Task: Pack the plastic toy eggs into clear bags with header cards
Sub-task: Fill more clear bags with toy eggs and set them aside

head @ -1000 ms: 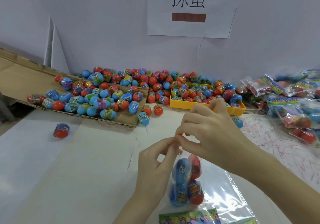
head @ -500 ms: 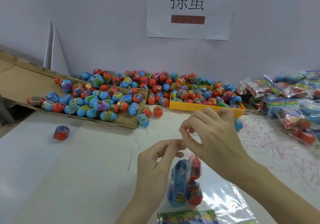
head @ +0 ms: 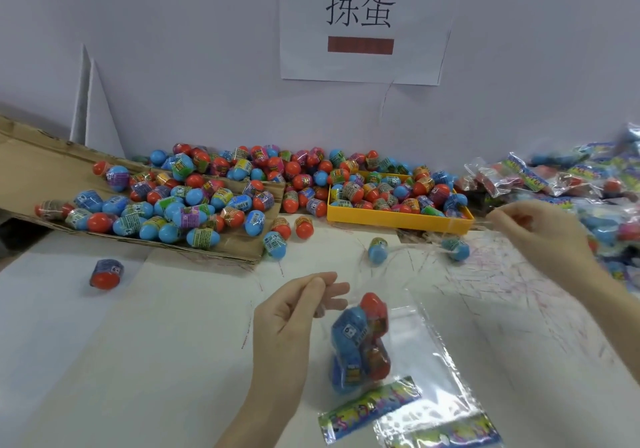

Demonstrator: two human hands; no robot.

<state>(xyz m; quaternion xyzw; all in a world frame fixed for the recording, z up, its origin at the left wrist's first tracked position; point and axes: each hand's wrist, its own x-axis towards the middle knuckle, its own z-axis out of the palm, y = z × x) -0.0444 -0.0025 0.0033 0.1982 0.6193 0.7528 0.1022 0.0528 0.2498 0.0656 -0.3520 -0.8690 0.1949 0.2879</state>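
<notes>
Looks like a small packing workstation in a toy workshop: loose plastic eggs [head: 194, 201] heaped at centre, more in a yellow tray [head: 398, 217], filled bags [head: 568, 177] piled at right, printed sign [head: 362, 21] (Chinese characters) taped to the wall above.

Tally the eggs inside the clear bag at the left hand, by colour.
Blue eggs: 2
Red eggs: 2
Total in the clear bag: 4
</notes>
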